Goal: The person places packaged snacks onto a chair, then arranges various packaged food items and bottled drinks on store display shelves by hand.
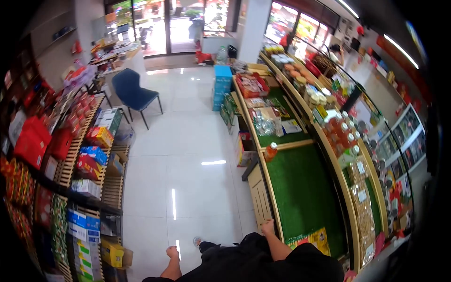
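Note:
My left hand [173, 253] hangs over the white tiled floor [155, 197] with its fingers curled into a loose fist, and I see nothing in it. Close to the wooden side of the display stand [257, 192] is my right hand [268, 227], also curled closed with nothing showing in it. Whether it touches the stand's edge I cannot tell. Beside my right forearm, a yellow packet [315, 240] lies on the green mat [305, 192]. Farther along stands an orange bottle [271, 152] at the mat's corner.
Shelves with boxes [87, 188] line the left side. A blue chair [134, 91] stands ahead on the left. Blue cartons [222, 87] are stacked by the stand's far end. The stand's upper tier holds bottles [338, 134] and clear packs [361, 197]. Glass doors [183, 28] are at the back.

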The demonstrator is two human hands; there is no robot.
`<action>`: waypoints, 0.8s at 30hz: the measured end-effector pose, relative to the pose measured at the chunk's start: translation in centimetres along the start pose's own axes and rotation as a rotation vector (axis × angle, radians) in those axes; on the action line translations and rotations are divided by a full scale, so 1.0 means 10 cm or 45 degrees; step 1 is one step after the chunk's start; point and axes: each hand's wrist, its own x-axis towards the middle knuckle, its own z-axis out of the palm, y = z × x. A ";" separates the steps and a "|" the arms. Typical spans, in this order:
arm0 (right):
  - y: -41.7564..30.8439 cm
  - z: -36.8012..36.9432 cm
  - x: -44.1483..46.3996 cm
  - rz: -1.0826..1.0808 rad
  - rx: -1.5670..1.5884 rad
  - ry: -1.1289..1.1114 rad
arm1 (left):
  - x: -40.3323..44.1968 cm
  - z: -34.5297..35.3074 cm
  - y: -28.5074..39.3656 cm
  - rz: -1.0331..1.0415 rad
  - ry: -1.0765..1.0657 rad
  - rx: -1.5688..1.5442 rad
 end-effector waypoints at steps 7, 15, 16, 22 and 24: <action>1.09 -1.07 -0.13 0.330 -0.036 0.786 | -0.43 0.71 -0.04 0.090 -0.558 0.264; 2.24 -1.89 0.01 0.839 0.358 1.768 | -1.38 2.29 1.00 0.121 -1.223 1.271; 2.35 -2.03 -0.01 0.839 0.373 1.875 | -1.42 2.60 1.07 0.106 -1.237 1.368; 2.38 -2.69 -0.40 1.462 0.481 1.232 | -2.49 4.15 1.74 0.455 -1.421 1.394; 2.65 -2.46 -0.14 1.246 0.586 0.878 | -3.07 4.53 1.86 0.605 -1.545 1.260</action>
